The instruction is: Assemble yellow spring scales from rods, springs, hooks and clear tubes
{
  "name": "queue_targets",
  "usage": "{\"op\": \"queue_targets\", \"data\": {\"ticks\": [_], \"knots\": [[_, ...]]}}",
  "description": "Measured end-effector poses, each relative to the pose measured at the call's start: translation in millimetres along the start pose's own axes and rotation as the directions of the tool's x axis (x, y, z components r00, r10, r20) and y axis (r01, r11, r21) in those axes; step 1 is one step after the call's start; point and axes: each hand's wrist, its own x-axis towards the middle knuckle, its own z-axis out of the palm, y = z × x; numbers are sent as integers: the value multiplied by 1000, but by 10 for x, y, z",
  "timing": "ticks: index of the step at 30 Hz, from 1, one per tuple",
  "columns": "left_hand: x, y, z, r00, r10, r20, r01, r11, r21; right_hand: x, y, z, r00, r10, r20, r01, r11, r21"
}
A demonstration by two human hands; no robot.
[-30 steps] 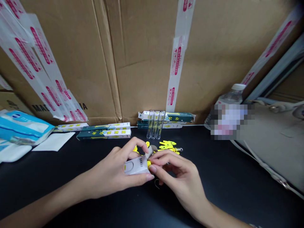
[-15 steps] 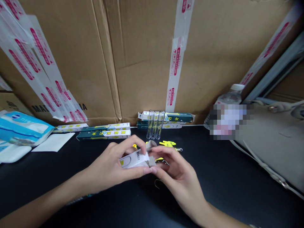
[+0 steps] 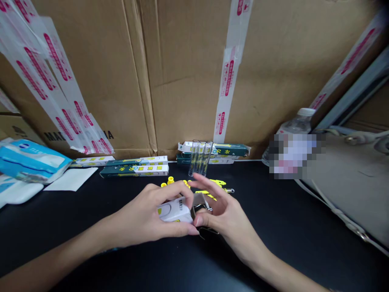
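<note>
My left hand point(image 3: 161, 213) is closed around a slim white cardboard box point(image 3: 174, 211) with printing on it, held above the black table. The box's end faces right, with its flap up and its mouth uncovered. At that mouth is my right hand point(image 3: 223, 211); its thumb presses the lower edge, while the forefinger is raised. Some dark and shiny metal shows inside the opening, too hidden to name. Thin metal hooks point(image 3: 209, 230) lie just below it. Beyond my hands are yellow caps point(image 3: 170, 180), yellow plastic strips point(image 3: 218, 182) and a spring end with a hook point(image 3: 229, 190).
Three clear tubes point(image 3: 199, 158) stand upright behind my hands. Green-and-white boxes point(image 3: 133, 170) lie along a big carton wall point(image 3: 182, 81). To the left are a blue tissue pack point(image 3: 33, 160) and white paper point(image 3: 71, 179); to the right, a bottle point(image 3: 299, 121) and a beige bag point(image 3: 349, 182).
The box's end flap has been spread, and its mouth now shows. My right forefinger has lifted away from it. The view has shifted slightly, and more yellow caps are visible.
</note>
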Motion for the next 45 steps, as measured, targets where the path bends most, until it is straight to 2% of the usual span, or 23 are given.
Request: {"op": "queue_targets", "data": {"ticks": [6, 12, 17, 21, 26, 34, 45], "knots": [[3, -40, 29, 998, -5, -56, 9, 998, 63, -54, -2, 21, 990, -124, -61, 121, 991, -51], [16, -51, 10, 993, 36, -114, -34, 999, 14, -108, 16, 23, 978, -208, 19, 209, 974, -86], [34, -66, -10, 990, 27, -142, -23, 999, 28, -109, 6, 25, 979, -202, -19, 197, 968, -156], [22, -86, 4, 991, 4, -137, 5, 998, 65, -96, 18, 20, 978, -204, -40, 194, 964, -183], [30, -75, 29, 992, -33, -118, 27, 998, -49, -110, 43, -1, 966, -257, -35, 239, 936, -258], [35, -59, 31, 995, -68, -74, 66, 997, -26, -109, 43, 15, 913, -404, 66, 399, 846, -354], [6, -75, 8, 995, -101, -14, 101, 995, -7, -147, 17, 24, 859, -484, 165, 497, 713, -494]]}}
